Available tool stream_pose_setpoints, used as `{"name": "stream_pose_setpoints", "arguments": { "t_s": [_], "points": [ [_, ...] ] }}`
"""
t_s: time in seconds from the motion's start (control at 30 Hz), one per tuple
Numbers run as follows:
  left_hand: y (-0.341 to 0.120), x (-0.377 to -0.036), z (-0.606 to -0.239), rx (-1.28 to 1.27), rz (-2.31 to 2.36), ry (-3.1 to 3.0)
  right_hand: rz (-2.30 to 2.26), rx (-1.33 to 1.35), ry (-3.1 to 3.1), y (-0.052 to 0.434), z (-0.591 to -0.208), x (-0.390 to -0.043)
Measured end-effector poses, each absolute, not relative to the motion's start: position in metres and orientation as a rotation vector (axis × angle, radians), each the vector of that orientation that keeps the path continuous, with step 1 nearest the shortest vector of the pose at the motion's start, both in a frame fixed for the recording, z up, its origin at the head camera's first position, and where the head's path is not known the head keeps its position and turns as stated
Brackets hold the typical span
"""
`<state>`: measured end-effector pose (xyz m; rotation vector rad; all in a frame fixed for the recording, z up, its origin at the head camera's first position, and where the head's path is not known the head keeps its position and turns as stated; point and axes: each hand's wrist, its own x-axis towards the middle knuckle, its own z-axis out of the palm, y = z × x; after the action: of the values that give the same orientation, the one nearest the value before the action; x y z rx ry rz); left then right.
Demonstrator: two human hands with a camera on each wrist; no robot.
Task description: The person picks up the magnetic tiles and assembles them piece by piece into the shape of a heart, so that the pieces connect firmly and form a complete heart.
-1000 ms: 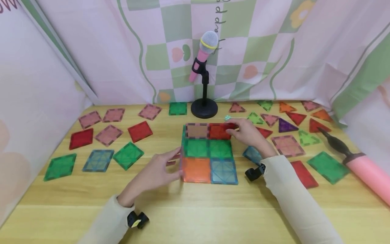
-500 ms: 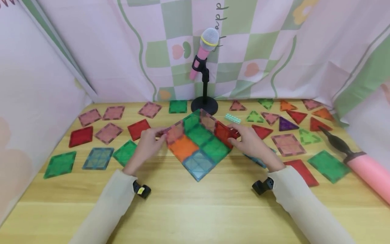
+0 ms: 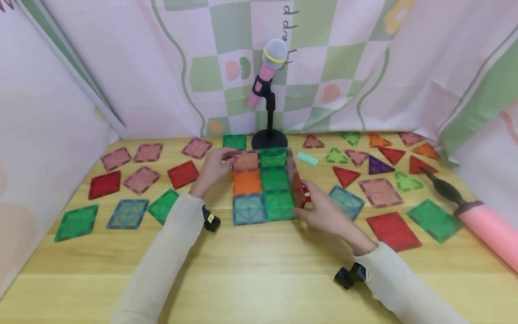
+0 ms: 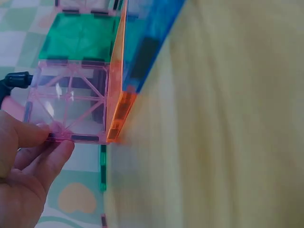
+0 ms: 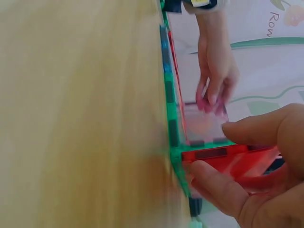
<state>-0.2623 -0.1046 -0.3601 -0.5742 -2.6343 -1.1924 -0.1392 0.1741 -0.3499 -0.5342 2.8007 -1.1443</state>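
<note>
A joined sheet of magnetic tiles (image 3: 275, 180) lies on the wooden table (image 3: 259, 279), with orange, blue and green squares flat. At its far left corner my left hand (image 3: 226, 155) pinches a pink tile (image 3: 244, 162). In the left wrist view this pink tile (image 4: 71, 102) stands up beside an orange tile (image 4: 118, 109), held by my left hand (image 4: 54, 137). My right hand (image 3: 305, 200) pinches a raised red tile (image 3: 300, 189) on the sheet's right edge. The right wrist view shows the red tile (image 5: 228, 159) between thumb and finger of my right hand (image 5: 213, 147).
A pink toy microphone (image 3: 267, 72) on a black stand rises just behind the sheet. Loose square tiles (image 3: 141, 180) lie to the left, triangles (image 3: 380, 164) and more squares to the right. A pink pump (image 3: 485, 225) lies at the far right. Fabric walls enclose three sides.
The tile sheet has been turned about a quarter turn clockwise, so the raised tiles moved from its far edge to its right edge. My left hand went to the far corner, my right came nearer.
</note>
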Motion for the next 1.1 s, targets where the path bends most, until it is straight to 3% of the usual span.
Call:
{"name": "stream_pose_setpoints", "arguments": {
  "t_s": [0.27,0.57,0.8,1.1],
  "points": [
    [-0.089,-0.27,-0.358,-0.562,-1.218,-2.725,-1.137,-0.465,2.77,0.168,-0.352,-0.136],
    [-0.099,-0.255,-0.354,-0.68,-1.229,-2.817,-1.121,-0.477,2.789,0.169,-0.354,-0.138],
    [-0.141,-0.221,-0.342,-0.584,-1.106,-2.895,-1.134,-0.51,2.79,0.17,-0.356,-0.138],
    [-0.215,-0.168,-0.339,-0.257,-0.793,-3.132,-1.126,-0.496,2.782,0.169,-0.354,-0.138]
  ]
}}
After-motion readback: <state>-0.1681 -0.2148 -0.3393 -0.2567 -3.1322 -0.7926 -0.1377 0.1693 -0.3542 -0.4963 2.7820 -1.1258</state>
